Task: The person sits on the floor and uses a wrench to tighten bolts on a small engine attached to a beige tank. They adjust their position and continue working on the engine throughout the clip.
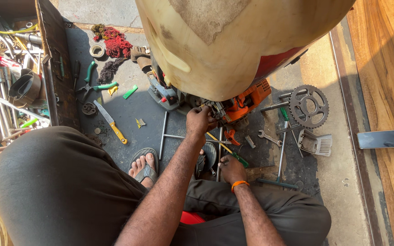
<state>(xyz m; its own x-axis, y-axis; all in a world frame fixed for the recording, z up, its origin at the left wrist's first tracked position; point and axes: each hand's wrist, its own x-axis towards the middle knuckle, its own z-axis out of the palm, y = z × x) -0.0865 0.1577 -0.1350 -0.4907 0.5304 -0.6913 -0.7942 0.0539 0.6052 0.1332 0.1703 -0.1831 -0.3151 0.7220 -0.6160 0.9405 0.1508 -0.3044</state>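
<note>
The left hand (200, 120) closes its fingers on the small engine (233, 108) under the cream tank (233, 45), steadying it, while the right hand (231, 168) grips a green-handled screwdriver (239, 159) on the floor (137, 109).

We note the concrete floor (334, 196) bearing a sprocket (308, 106), spanner (270, 138), yellow-handled knife (110, 121), green pliers (97, 86), phone (385, 138).

Sunlit grey concrete floor (343, 200), dark rubber mat (137, 109), polished wooden board (384, 68) at right
</note>
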